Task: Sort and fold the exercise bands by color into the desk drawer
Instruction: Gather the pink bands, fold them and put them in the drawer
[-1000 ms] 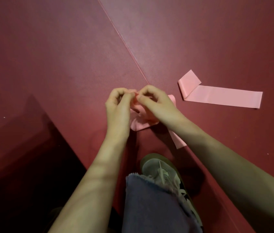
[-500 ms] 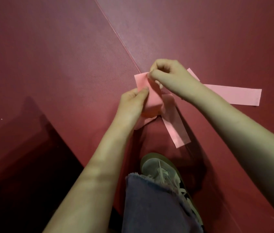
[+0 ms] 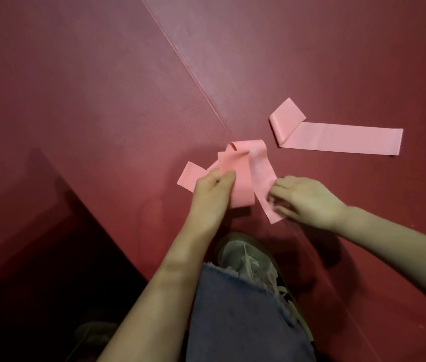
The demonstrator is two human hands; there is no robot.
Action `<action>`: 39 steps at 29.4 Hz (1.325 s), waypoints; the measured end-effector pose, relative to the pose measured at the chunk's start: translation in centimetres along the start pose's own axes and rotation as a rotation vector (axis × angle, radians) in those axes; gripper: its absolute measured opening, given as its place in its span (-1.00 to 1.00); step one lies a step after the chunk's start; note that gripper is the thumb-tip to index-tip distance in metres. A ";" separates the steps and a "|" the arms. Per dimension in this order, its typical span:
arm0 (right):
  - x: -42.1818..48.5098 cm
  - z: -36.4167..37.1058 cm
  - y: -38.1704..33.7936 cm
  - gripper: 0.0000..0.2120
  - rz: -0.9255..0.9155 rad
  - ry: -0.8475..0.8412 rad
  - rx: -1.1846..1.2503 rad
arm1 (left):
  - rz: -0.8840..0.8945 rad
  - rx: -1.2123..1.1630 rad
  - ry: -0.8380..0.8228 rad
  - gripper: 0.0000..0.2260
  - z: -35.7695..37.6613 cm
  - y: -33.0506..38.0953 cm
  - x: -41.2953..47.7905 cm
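While no drawer shows, the left hand (image 3: 210, 190) pinches the loosely looped pink band (image 3: 240, 176) on the floor mat (image 3: 102, 113), and the right hand (image 3: 308, 199) curls fingers round its tail; the fold looks half made. Further right a second pink band (image 3: 337, 138) lies barely folded, well apart, open mat around it
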State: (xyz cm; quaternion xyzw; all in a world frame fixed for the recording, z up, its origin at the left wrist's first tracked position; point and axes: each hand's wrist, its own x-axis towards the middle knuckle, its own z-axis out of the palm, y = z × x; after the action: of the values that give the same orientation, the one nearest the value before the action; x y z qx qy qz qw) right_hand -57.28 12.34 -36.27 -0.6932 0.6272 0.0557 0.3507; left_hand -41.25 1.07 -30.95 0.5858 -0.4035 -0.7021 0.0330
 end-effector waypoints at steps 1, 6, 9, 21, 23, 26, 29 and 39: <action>-0.4 0.5 0.4 -0.76 -0.029 -0.009 -0.067 | 0.001 0.008 -0.003 -0.80 0.2 -0.2 -0.1; -1.5 1.2 1.6 -0.63 -0.192 -0.025 -0.257 | -0.031 0.011 0.018 -0.81 0.5 -0.9 -0.1; -1.6 1.5 2.0 -0.82 -0.214 0.015 -0.266 | -0.036 0.004 0.021 -0.80 0.6 -1.1 -0.2; -1.6 -3.8 -4.8 -0.85 0.079 0.111 0.673 | 0.107 -0.130 0.138 -0.73 -1.3 1.0 1.2; -1.2 -4.9 -6.0 -0.86 0.145 0.053 0.936 | 0.144 -0.153 0.111 -0.74 -1.5 1.8 1.4; -0.2 -6.1 -7.6 -0.82 0.189 0.062 1.161 | 0.158 -0.131 0.039 -0.73 -1.3 2.4 1.4; 1.1 -6.8 -7.8 -0.84 0.206 0.271 1.149 | 0.116 -0.097 -0.056 -0.66 -1.1 1.8 1.2; 4.3 -8.1 -6.7 -0.81 0.275 0.599 1.006 | -0.066 -0.208 -0.164 -0.63 -0.3 0.9 1.8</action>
State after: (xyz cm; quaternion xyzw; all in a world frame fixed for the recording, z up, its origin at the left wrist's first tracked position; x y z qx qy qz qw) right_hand -53.24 4.05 -29.61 -0.3402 0.7319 -0.4009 0.4333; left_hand -41.93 -0.63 -31.83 0.5326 -0.3103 -0.7865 0.0374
